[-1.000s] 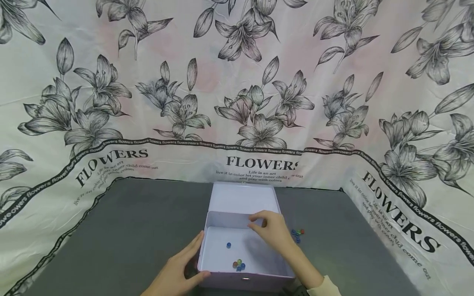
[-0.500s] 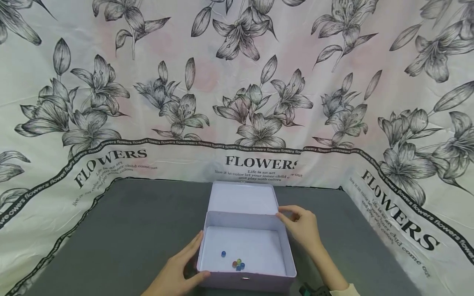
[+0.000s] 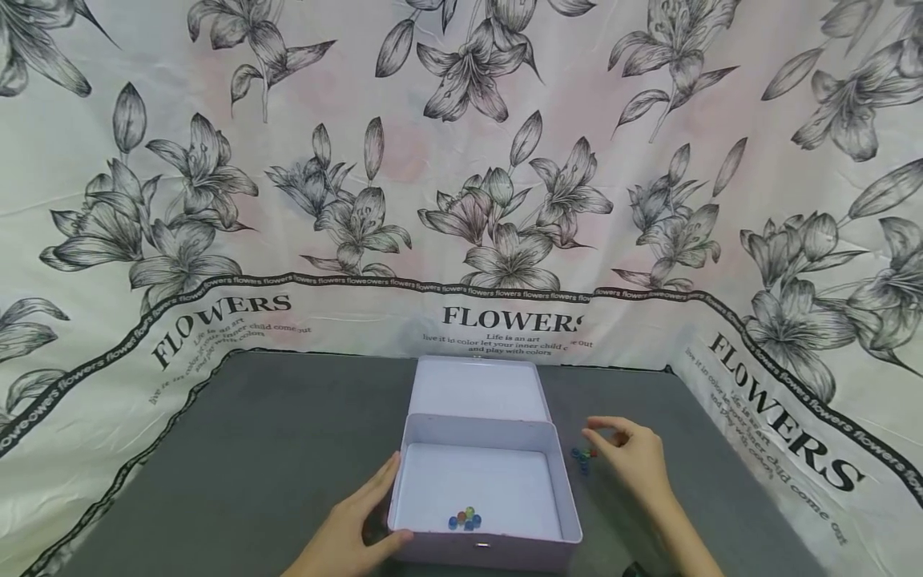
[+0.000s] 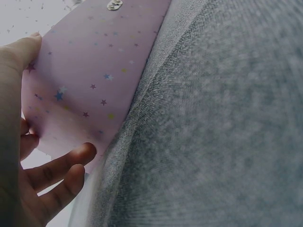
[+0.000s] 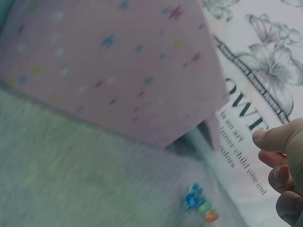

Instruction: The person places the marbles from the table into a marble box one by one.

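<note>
A pale lilac box (image 3: 490, 553) stands with its lid (image 3: 479, 389) tipped back; small stars pattern its outside in both wrist views. My left hand (image 3: 349, 521) holds its near left corner, thumb at the front rim and fingers along the left wall. Inside, several small blue, orange and yellow-green marbles (image 3: 461, 518) huddle by the front wall. Right of the box lies another small cluster of marbles (image 3: 584, 467), blue, green and orange. Just beyond and above that cluster hovers my right hand (image 3: 638, 457), thumb and forefinger bent towards each other with a gap and nothing seen between them.
A dark grey cloth (image 3: 288, 425) covers the table under the box. Behind it and along both sides hangs a white curtain (image 3: 404, 152) printed with lilies and lettering.
My right hand has moved from over the box out to the right, near the marbles on the table. A lone blue marble in the box has rolled forward to the others. My left hand stays put.
</note>
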A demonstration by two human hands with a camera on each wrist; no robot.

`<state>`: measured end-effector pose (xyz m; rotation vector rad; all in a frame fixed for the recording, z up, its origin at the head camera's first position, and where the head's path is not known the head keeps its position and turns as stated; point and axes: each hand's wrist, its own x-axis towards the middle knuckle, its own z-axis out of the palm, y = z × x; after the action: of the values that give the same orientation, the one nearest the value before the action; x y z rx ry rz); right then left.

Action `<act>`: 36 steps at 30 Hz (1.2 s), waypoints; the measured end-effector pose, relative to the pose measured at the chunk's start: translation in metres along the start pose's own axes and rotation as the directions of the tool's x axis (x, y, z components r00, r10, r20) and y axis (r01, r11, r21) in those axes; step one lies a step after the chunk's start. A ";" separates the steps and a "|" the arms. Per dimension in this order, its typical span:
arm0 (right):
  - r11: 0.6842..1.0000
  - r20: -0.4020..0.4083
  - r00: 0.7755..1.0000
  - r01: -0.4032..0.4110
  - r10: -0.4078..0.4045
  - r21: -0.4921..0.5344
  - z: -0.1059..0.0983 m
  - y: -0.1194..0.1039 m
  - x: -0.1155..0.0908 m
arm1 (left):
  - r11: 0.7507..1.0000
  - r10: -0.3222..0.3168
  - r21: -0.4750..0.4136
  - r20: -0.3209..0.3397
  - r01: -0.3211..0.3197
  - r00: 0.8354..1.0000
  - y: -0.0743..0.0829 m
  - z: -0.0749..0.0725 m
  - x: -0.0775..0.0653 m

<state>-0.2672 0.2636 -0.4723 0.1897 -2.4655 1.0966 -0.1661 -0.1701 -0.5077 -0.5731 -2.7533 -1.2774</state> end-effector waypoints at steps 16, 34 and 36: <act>0.999 0.039 0.998 0.041 -0.040 -0.024 0.023 0.033 -0.030 | 1.000 -0.024 0.000 0.004 0.024 1.000 -0.001 0.002 -0.003; 0.998 0.073 0.997 0.017 -0.013 -0.055 0.016 0.039 -0.032 | 1.000 -0.026 -0.012 0.005 0.026 1.000 -0.001 -0.001 0.000; 0.998 0.075 0.997 0.003 0.001 -0.055 0.016 0.040 -0.032 | 1.000 -0.026 -0.009 0.004 0.026 1.000 0.000 -0.001 -0.001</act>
<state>-0.2552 0.2769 -0.5231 0.2191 -2.5589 1.0374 -0.1659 -0.1716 -0.5072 -0.5432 -2.7680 -1.2964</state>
